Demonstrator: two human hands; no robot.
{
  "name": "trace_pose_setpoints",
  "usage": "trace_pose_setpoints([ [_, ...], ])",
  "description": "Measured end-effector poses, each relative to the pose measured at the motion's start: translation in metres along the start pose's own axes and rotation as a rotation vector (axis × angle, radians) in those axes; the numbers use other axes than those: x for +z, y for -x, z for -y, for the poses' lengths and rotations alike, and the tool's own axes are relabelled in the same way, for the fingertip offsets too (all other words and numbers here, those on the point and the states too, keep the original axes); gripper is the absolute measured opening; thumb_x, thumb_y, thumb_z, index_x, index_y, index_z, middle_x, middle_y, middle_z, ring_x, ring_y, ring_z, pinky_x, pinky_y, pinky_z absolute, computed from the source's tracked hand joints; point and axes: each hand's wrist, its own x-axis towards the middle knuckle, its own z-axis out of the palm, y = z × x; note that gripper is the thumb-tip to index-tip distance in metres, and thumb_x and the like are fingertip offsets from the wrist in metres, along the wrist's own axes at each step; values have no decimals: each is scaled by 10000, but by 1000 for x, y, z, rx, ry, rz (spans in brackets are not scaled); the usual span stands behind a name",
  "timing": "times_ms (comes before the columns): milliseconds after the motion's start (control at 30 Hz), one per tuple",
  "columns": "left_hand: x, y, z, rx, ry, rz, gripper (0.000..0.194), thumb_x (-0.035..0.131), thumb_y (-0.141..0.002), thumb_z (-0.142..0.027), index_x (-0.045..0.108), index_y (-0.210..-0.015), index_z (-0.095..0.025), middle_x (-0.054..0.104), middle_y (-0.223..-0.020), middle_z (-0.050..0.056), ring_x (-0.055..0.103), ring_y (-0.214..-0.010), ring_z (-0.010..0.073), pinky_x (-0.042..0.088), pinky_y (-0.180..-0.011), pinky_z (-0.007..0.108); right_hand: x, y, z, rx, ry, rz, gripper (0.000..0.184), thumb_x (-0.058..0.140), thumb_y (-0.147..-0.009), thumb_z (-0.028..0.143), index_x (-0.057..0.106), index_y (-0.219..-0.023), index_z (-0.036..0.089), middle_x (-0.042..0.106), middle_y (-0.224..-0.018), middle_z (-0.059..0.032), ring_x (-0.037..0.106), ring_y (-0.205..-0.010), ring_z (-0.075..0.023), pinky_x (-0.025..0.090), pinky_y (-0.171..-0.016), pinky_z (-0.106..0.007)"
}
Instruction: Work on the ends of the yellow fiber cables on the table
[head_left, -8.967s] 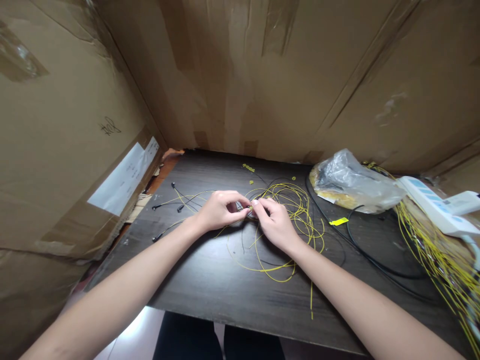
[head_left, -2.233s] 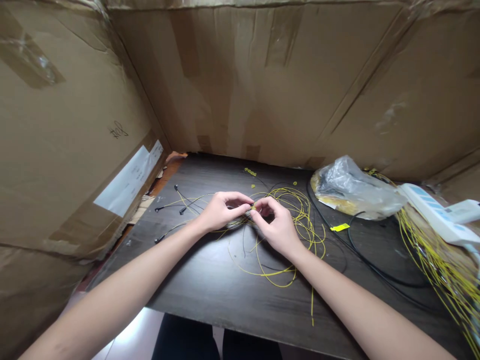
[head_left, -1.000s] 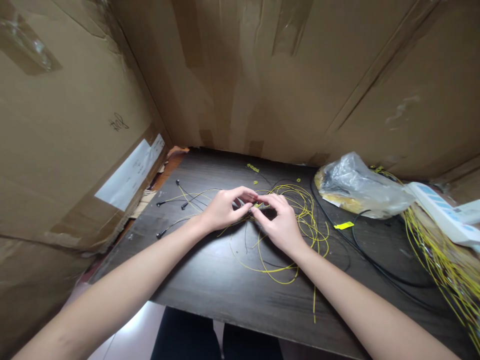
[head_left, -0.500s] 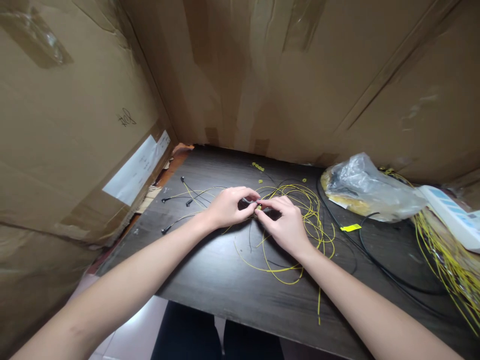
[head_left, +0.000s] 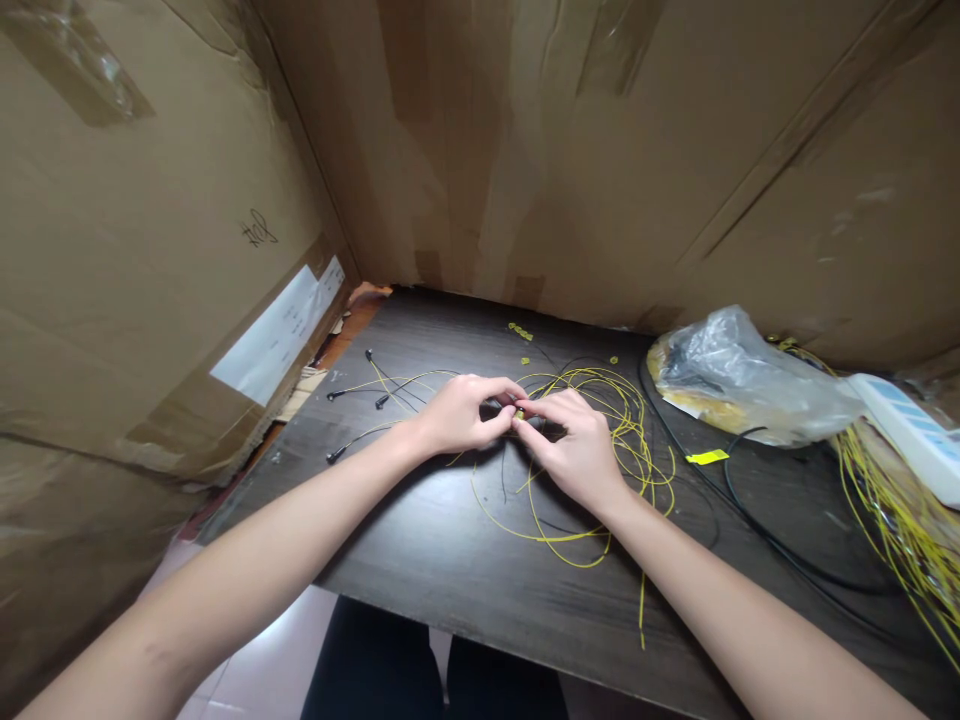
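Note:
Over the middle of the table my left hand (head_left: 459, 412) and my right hand (head_left: 574, 440) meet at the fingertips. The thumb and fingers of my left hand are closed in a pinch around a thin wire, mostly hidden by the fingers. A small yellow piece (head_left: 520, 413) sits between the thumb and forefinger of my right hand. Loose coils of yellow wire (head_left: 630, 440) spread beneath and beside the right hand. To the left, several thin wires with black connector ends (head_left: 335, 455) lie partly under my left forearm.
Small yellow pieces (head_left: 520, 331) lie at the back of the dark table (head_left: 390, 530). On the right are a clear plastic bag (head_left: 750, 380), a black cable (head_left: 795, 560) with a yellow tag (head_left: 707, 457), a white power strip (head_left: 904, 430) and a yellow wire bundle (head_left: 892, 520). Cardboard walls (head_left: 465, 150) enclose the back and left.
The view has shifted slightly, moving the table things a little to the right in the picture. Both hands keep their pinch, with only slight finger movement around the small yellow piece.

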Motion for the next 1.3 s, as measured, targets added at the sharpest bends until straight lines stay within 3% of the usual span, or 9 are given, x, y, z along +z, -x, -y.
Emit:
trace_pose_setpoints([
  [500, -2, -3, 6, 27, -51, 31, 224, 615, -940, -171, 718, -1139, -176, 783, -1027, 59, 733, -921, 188, 558, -842, 317, 3, 1, -3, 90, -38, -21, 161, 675, -865, 241, 755, -1001, 212, 713, -784, -27, 602, -708, -196, 501, -694, -349],
  [1300, -3, -2, 8, 6, -18, 84, 211, 585, -962, -194, 703, -1136, -179, 773, -1064, 65, 723, -951, 189, 549, -862, 317, 2, 1, -4, 128, -53, -1, 166, 686, -859, 281, 804, -954, 215, 720, -736, -39, 607, -637, -185, 516, -642, -341],
])
